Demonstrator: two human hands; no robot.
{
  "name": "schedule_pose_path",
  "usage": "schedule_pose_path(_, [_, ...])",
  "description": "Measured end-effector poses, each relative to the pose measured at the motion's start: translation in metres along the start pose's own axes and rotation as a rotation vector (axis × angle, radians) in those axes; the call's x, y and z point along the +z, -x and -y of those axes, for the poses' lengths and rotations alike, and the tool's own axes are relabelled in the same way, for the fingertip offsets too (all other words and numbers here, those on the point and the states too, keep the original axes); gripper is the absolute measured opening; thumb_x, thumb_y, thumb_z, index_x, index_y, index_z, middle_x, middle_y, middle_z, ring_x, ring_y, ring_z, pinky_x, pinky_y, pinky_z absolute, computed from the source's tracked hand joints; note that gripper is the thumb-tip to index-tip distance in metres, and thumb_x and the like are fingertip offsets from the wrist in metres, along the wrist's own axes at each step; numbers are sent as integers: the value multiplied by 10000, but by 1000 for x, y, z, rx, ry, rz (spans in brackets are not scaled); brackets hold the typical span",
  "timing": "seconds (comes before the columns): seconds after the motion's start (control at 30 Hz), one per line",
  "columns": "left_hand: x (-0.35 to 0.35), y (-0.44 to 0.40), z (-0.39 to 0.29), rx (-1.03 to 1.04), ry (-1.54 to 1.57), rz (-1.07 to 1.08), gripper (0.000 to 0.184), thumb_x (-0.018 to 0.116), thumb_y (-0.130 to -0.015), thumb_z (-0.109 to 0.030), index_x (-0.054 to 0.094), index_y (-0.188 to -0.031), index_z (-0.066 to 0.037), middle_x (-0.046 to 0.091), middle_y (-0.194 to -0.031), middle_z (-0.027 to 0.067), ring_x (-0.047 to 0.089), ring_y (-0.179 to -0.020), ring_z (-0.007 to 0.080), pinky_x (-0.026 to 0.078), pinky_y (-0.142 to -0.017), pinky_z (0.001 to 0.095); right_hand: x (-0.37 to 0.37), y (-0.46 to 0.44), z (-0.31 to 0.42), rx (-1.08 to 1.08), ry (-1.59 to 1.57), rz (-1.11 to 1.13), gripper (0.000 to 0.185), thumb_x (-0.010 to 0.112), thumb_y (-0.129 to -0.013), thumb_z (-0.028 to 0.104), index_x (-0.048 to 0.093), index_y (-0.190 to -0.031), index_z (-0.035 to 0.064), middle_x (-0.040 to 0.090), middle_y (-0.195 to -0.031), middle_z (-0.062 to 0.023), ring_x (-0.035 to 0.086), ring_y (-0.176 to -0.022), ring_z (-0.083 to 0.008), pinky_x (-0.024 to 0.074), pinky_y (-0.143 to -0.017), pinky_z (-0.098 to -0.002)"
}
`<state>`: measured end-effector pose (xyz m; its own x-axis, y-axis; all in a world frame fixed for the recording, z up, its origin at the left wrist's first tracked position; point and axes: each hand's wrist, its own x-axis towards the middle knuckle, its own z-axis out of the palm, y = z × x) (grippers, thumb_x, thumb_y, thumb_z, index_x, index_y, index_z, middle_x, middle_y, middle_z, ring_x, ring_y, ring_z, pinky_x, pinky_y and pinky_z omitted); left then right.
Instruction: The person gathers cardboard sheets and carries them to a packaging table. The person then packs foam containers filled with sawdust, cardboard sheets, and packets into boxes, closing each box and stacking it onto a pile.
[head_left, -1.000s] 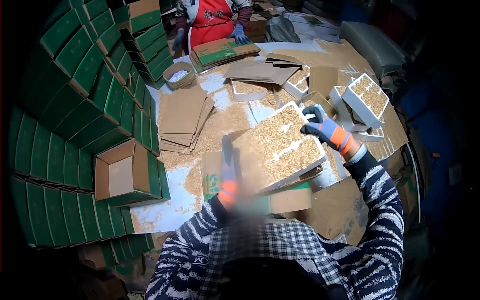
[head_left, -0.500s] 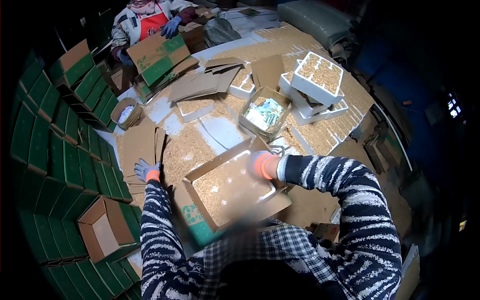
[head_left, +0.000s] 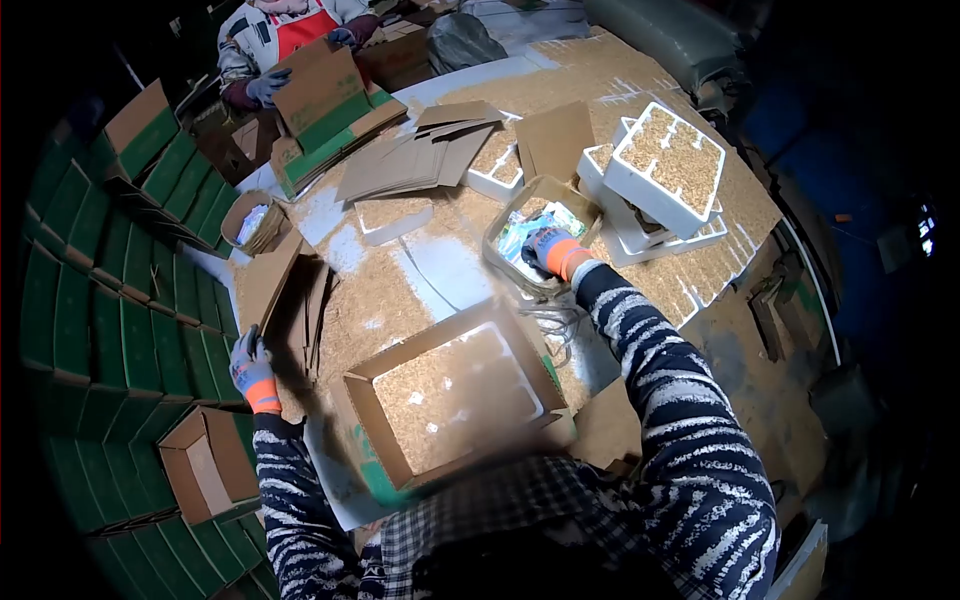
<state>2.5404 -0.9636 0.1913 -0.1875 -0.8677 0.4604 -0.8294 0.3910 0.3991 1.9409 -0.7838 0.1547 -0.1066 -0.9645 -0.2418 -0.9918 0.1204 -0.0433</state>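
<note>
My left hand (head_left: 254, 368), in a grey-blue glove with an orange cuff, is closed on the near edge of a brown cardboard sheet (head_left: 266, 285). The sheet is tilted up beside other folded cardboard pieces. My right hand (head_left: 553, 250), gloved alike, reaches into a basket (head_left: 494, 262) of white, blue and green plastic packets (head_left: 515, 231). Its fingers are curled down on the packets, and the fingertips are partly hidden. Directly before me, an open cardboard box (head_left: 400, 456) holds a white foam tray filled with a tan, sawdust-like material (head_left: 440, 400).
Green and brown boxes (head_left: 105, 330) are stacked along the left. White foam trays (head_left: 668, 160) stand piled at the right, and flat cardboard (head_left: 405, 165) lies mid-table. Across the table, a person in a red apron (head_left: 303, 32) handles a box (head_left: 320, 90).
My right hand has moved from the box's far right side up into the basket. My left hand has shifted left and down, and the cardboard sheet is now tilted up.
</note>
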Motion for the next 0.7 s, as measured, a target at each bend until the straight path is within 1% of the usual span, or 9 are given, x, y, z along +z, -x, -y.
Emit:
schedule_pose_path(0.07, [-32, -2, -15, -83, 206, -86, 263, 601, -949, -56, 707, -1188, -32, 706, -1118, 112, 667, -1025, 239, 508, -924, 323, 10, -4, -7, -64, -13, -38, 191, 573, -884, 251, 729, -970, 182, 710, -990, -154, 676, -944, -333, 513, -855, -437])
schedule_pose_path(0.1, [-45, 1, -23, -98, 242, -135, 247, 614, -962, -87, 703, -1180, -15, 709, -1122, 108, 661, -1018, 221, 504, -925, 318, 14, -1, -7, -70, -56, -87, 163, 637, -848, 242, 713, -976, 174, 709, -991, -140, 672, -943, -332, 512, -848, -440])
schedule_pose_path(0.2, [-73, 14, -42, -104, 347, -261, 247, 639, -972, -124, 698, -1178, 0, 714, -1118, 99, 654, -1005, 201, 500, -925, 313, -4, 22, 9, -42, 3, -198, 299, 725, -791, 285, 683, -1073, 196, 710, -1059, -114, 668, -1041, -304, 514, -891, -410])
schedule_pose_path(0.23, [-80, 21, -51, -97, 374, -291, 248, 639, -973, -123, 696, -1181, 0, 714, -1120, 99, 653, -1004, 200, 501, -925, 314, -10, 19, 10, 38, -67, -57, 406, 778, -739, 291, 643, -1113, 208, 708, -1068, -110, 664, -1058, -306, 512, -897, -409])
schedule_pose_path(0.27, [-87, 27, -63, -89, 402, -320, 249, 638, -973, -121, 694, -1184, 0, 714, -1123, 99, 653, -1003, 198, 501, -924, 315, -10, 12, 12, 77, -110, -22, 315, 739, -768, 228, 701, -1076, 176, 720, -1077, -127, 682, -1028, -316, 528, -879, -414])
schedule_pose_path(0.37, [-107, 47, -87, -98, 508, -342, 258, 623, -967, -69, 675, -1206, 12, 706, -1160, 93, 642, -1030, 187, 493, -943, 309, -11, 5, 23, 96, 62, -57, 198, 653, -818, 157, 783, -955, 98, 731, -1060, -171, 715, -946, -331, 559, -829, -431])
schedule_pose_path(0.5, [-132, 75, -107, -120, 586, -341, 252, 607, -952, -29, 688, -1185, 23, 703, -1140, 93, 644, -1021, 191, 501, -922, 302, -12, 31, 37, 170, -34, -264, 293, 665, -851, 232, 722, -1102, 93, 693, -1171, -195, 680, -1060, -350, 541, -881, -457])
schedule_pose_path(0.53, [-137, 81, -108, -114, 580, -338, 250, 605, -949, -25, 692, -1179, 24, 703, -1132, 93, 646, -1016, 190, 503, -915, 301, -6, 23, 31, 257, -73, -141, 244, 594, -892, 218, 670, -1100, 114, 636, -1221, -197, 599, -1169, -374, 496, -939, -464])
schedule_pose_path(0.7, [-155, 112, -107, -112, 468, -305, 251, 601, -938, -12, 697, -1167, 21, 698, -1134, 107, 652, -1018, 200, 510, -921, 313, 15, -13, 17, 275, -13, -84, 311, 549, -903, 209, 722, -1133, 91, 671, -1192, -230, 656, -1096, -370, 519, -927, -462])
